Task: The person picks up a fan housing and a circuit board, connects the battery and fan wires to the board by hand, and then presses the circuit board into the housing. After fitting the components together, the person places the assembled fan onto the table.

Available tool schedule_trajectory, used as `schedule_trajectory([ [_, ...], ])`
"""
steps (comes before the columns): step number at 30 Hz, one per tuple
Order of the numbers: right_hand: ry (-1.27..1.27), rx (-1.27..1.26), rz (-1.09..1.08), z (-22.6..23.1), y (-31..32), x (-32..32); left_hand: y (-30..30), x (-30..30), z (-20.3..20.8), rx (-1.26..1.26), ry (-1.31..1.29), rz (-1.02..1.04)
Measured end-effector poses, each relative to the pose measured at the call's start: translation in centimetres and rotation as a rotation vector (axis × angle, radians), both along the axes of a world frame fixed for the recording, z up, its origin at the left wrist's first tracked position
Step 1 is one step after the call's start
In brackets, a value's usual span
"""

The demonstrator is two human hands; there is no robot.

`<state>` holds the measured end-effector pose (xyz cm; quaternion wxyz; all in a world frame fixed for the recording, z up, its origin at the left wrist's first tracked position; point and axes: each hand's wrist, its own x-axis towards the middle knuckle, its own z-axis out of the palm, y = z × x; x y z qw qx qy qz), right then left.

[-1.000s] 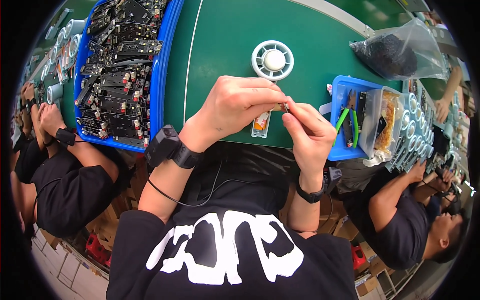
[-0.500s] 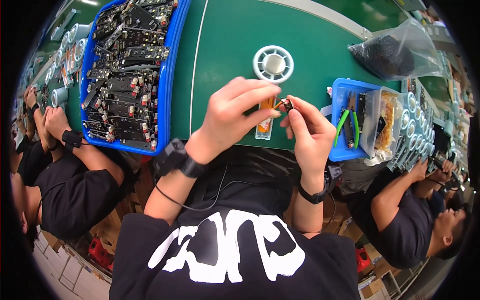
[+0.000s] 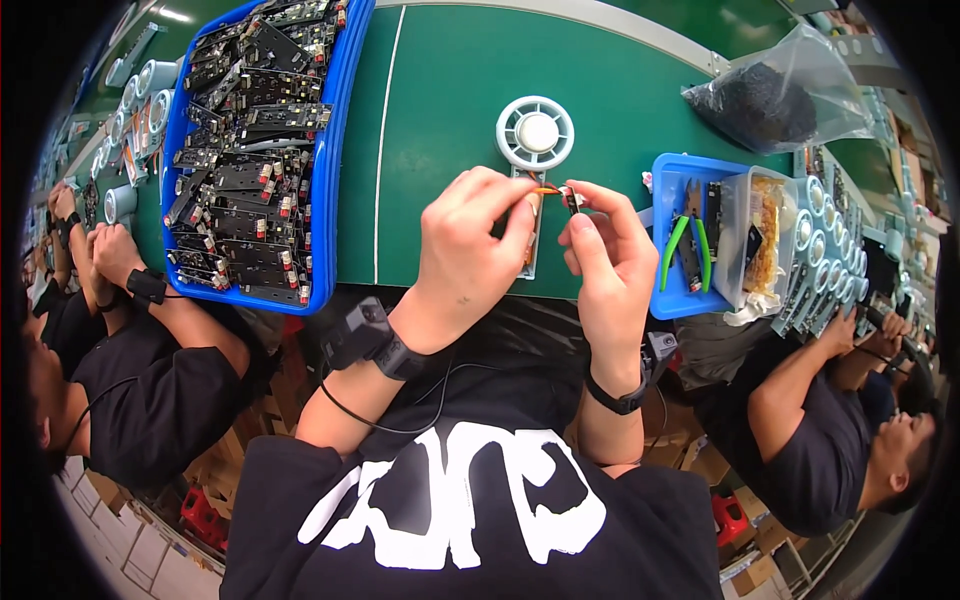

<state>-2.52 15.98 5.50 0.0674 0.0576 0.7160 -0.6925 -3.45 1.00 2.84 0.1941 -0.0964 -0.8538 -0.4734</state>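
Note:
On the green bench lies a pale blue handheld fan [image 3: 535,133] with a round spoked head. Its open handle [image 3: 530,262] runs toward me and is partly covered by my hands. My left hand [image 3: 468,248] is closed above the handle, its thumb and forefinger pinching thin coloured wires [image 3: 546,190]. The wires reach across to a small dark circuit board [image 3: 572,201], which my right hand [image 3: 613,255] grips between thumb and fingers. Whether the wire end is seated in the board is too small to tell.
A blue tray [image 3: 335,190] heaped with circuit boards stands at the left. To the right, a blue bin [image 3: 672,170] holds green-handled cutters [image 3: 675,255] beside a clear plastic box [image 3: 735,235]. Behind them lies a clear bag of black material [image 3: 765,105]. Co-workers sit on both sides.
My left fingers have closed in on the wires and tilted, with the wires now stretched straighter toward the board. My right hand still grips the board, shifted slightly left.

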Motion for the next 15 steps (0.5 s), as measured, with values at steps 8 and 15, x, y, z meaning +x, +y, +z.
schedule_trajectory([
  [8,0.261,0.283,-0.049,-1.2,-1.3,0.9,1.0,-0.6,0.4,0.337,-0.419,0.233],
  [15,0.205,0.271,-0.068,-0.5,-1.4,0.4,-0.4,-0.4,-0.9,0.107,0.012,0.091],
])
